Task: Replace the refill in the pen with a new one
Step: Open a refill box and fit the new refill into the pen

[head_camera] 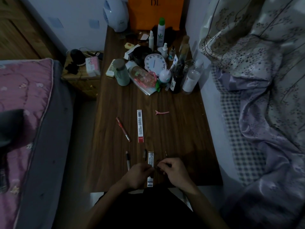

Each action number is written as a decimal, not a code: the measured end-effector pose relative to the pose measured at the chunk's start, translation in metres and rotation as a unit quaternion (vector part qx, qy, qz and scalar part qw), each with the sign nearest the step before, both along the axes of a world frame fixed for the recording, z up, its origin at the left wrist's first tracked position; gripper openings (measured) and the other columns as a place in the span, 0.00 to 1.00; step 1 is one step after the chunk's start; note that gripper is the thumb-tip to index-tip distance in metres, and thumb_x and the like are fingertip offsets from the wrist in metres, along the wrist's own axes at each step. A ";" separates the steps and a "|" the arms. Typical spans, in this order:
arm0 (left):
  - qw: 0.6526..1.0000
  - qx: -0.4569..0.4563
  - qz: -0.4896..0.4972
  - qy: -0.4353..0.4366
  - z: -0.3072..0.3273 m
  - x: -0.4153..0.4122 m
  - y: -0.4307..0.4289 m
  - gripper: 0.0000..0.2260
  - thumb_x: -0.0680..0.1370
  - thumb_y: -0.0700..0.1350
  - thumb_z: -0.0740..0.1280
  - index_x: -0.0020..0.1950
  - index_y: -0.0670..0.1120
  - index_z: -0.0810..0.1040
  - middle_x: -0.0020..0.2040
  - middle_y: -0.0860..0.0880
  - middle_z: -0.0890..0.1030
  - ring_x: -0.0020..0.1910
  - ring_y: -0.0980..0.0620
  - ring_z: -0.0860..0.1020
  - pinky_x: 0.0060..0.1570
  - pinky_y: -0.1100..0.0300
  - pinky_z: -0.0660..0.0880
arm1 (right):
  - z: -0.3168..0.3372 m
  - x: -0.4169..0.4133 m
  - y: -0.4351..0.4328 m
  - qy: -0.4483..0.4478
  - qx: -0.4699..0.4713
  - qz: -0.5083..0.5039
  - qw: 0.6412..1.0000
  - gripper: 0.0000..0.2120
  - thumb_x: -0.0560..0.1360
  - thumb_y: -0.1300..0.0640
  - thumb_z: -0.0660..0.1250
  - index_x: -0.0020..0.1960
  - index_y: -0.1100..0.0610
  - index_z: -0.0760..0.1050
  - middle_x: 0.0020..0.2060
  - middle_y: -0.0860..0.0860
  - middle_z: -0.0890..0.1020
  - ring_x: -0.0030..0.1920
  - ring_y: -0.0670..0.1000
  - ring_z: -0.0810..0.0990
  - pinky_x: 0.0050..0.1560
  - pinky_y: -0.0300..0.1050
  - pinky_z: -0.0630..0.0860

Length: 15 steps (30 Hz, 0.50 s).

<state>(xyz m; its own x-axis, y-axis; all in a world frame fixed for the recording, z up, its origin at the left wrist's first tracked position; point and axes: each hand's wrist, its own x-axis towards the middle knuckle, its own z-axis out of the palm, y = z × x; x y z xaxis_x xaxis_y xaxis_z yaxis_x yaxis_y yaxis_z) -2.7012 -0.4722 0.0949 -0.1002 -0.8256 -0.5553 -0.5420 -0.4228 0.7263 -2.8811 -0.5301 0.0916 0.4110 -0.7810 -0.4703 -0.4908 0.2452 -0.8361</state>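
Note:
My left hand (140, 175) and my right hand (173, 171) meet near the front edge of the wooden table (181, 138), fingers pinched together on a small dark pen part (159, 169) between them; the dim light hides what it is exactly. Under my hands lies a white refill packet with a blue end (150, 162). A dark pen piece (144, 153) lies just beyond it, and a pen with a white tip (127, 160) sits to the left. Farther out lie a red pen (123, 129) and a white refill packet with a red end (140, 126).
A pink hair clip (162, 112) lies mid-table. The far half holds a white clock (155, 64), a green flask (122, 72), several bottles (192, 78) and an orange bag (156, 12). Beds flank the table on both sides; a nightstand (82, 75) stands at left.

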 end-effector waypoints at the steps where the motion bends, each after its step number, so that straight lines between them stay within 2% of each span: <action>1: 1.000 0.010 0.004 0.016 0.000 0.000 -0.003 0.16 0.81 0.50 0.61 0.35 0.51 0.79 0.34 0.54 0.78 0.33 0.64 0.75 0.36 0.67 0.68 | 0.000 0.000 -0.001 -0.002 -0.002 -0.001 1.000 0.12 0.77 0.58 0.69 0.38 0.45 0.82 0.30 0.40 0.83 0.31 0.38 0.80 0.34 0.30 0.73; 2: 0.999 0.022 0.007 0.028 0.000 0.000 -0.006 0.15 0.81 0.49 0.61 0.37 0.48 0.80 0.35 0.53 0.79 0.35 0.62 0.75 0.38 0.66 0.68 | 0.000 0.001 -0.002 -0.003 -0.001 -0.004 1.000 0.12 0.77 0.59 0.69 0.38 0.46 0.82 0.29 0.40 0.83 0.31 0.38 0.79 0.34 0.30 0.72; 4: 0.998 0.039 0.013 0.043 0.001 0.003 -0.009 0.15 0.81 0.48 0.61 0.36 0.50 0.79 0.34 0.54 0.79 0.33 0.65 0.75 0.36 0.70 0.68 | 0.001 -0.003 -0.006 -0.001 0.008 -0.036 0.999 0.11 0.78 0.59 0.69 0.39 0.48 0.82 0.29 0.43 0.83 0.31 0.38 0.79 0.34 0.30 0.73; 6: 0.997 0.048 0.024 0.048 -0.001 0.010 -0.006 0.15 0.82 0.48 0.61 0.35 0.53 0.77 0.29 0.57 0.78 0.28 0.67 0.74 0.31 0.74 0.67 | -0.001 -0.016 -0.016 0.006 0.018 -0.104 0.994 0.08 0.78 0.58 0.69 0.41 0.51 0.83 0.31 0.46 0.83 0.31 0.39 0.79 0.36 0.33 0.73; 8: 0.996 0.051 0.053 0.048 -0.004 0.019 0.000 0.16 0.82 0.48 0.60 0.34 0.53 0.77 0.23 0.59 0.75 0.23 0.66 0.71 0.27 0.72 0.65 | -0.005 -0.034 -0.030 0.026 0.023 -0.147 0.988 0.06 0.78 0.54 0.69 0.44 0.51 0.83 0.34 0.47 0.84 0.36 0.41 0.81 0.39 0.37 0.74; 10: 0.993 0.050 0.096 0.045 -0.010 0.025 0.004 0.17 0.82 0.49 0.60 0.35 0.52 0.79 0.20 0.56 0.72 0.20 0.63 0.67 0.25 0.67 0.62 | -0.011 -0.049 -0.042 0.067 0.010 -0.127 0.990 0.05 0.77 0.52 0.69 0.48 0.51 0.84 0.40 0.45 0.85 0.42 0.44 0.82 0.44 0.40 0.75; 13: 0.982 0.042 0.165 0.078 -0.015 0.023 0.002 0.19 0.82 0.48 0.60 0.34 0.53 0.81 0.19 0.55 0.71 0.19 0.62 0.66 0.22 0.70 0.60 | -0.028 -0.057 -0.049 0.137 -0.044 -0.086 0.986 0.08 0.78 0.55 0.69 0.55 0.54 0.84 0.49 0.44 0.83 0.49 0.43 0.79 0.51 0.38 0.74; 15: 0.978 0.034 0.191 0.072 -0.016 0.023 0.000 0.19 0.82 0.48 0.60 0.33 0.52 0.81 0.20 0.54 0.72 0.19 0.62 0.67 0.22 0.71 0.62 | -0.039 -0.057 -0.048 0.181 -0.066 -0.074 0.979 0.08 0.78 0.57 0.69 0.56 0.55 0.83 0.52 0.48 0.82 0.50 0.44 0.77 0.51 0.38 0.73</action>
<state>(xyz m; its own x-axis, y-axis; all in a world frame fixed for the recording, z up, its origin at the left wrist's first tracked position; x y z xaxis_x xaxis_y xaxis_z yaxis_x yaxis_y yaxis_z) -2.6786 -0.4723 0.0784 0.1280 -0.7790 -0.6137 -0.2293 -0.6253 0.7459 -2.9381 -0.5785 0.0527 0.1148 -0.8827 -0.4557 -0.7279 0.2374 -0.6432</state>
